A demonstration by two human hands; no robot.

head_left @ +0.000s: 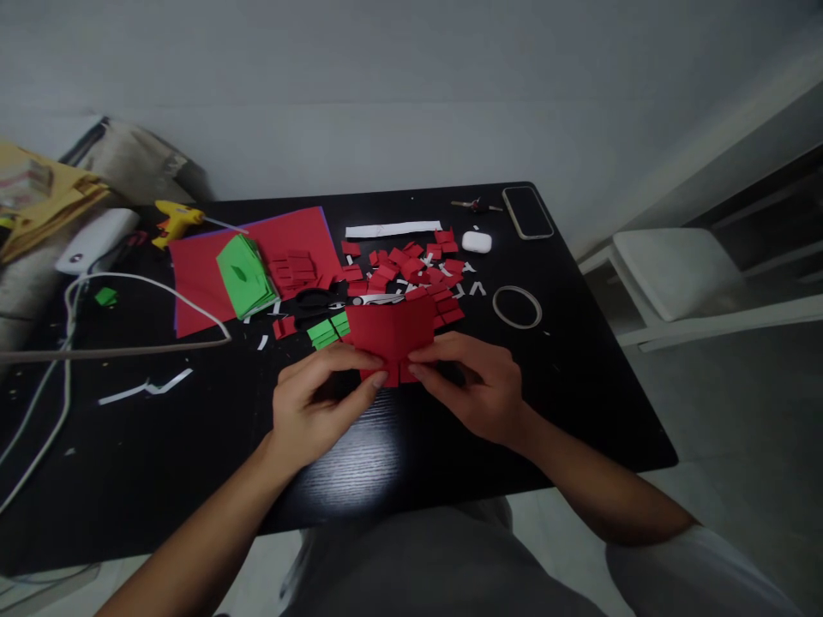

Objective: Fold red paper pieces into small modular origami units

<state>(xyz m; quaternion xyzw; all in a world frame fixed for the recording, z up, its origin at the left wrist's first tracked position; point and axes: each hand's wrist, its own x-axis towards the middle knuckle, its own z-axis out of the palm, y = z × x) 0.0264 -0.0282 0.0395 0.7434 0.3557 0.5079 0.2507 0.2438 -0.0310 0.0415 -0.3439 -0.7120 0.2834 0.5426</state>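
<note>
A red sheet of paper (392,330) with a crease down its middle is held up over the near side of the table. At its lower left, my left hand (321,394) pinches it between thumb and fingers. My right hand (479,381) grips the lower right part the same way. A short slit or gap shows in the lower edge between the two thumbs. Just behind the paper lie black-handled scissors (315,300), partly covered by it. Many small folded red paper pieces (411,261) are heaped beyond, with green folded pieces (325,332) to the left.
Larger red sheets (199,278) carry a green paper stack (241,274). A yellow glue gun (173,221), white cables (68,343) and paper strips (145,387) are at left. Rightward lie a phone (527,212), white case (477,242), keys (477,206) and ring-shaped coil (517,307).
</note>
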